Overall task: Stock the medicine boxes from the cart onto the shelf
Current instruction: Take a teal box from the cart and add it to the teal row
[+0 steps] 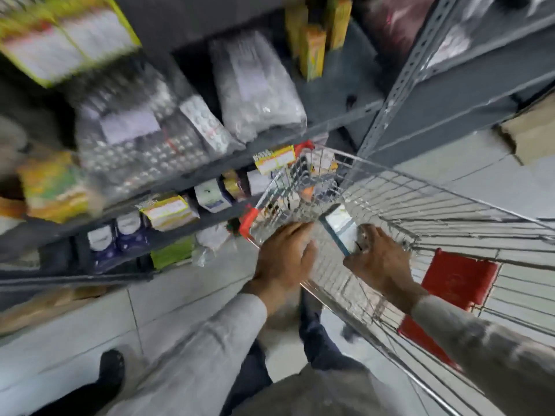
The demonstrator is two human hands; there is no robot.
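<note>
Flanking pale floor tiles (180, 298), seemingly grey shelving (324, 109)

no print here is sharp enough to read.

Motion blur smears the shelf (192, 181) packages; labels unreadable.

Soft, even indoor light, fairly bright on the pale floor tiles (90, 331), with no hard shadows. Motion blur smears the shelf (192, 175) goods worst toward ten o'clock. The wide lens bends the upright (399, 82) and cart wires (450, 211) near the edges.
</note>
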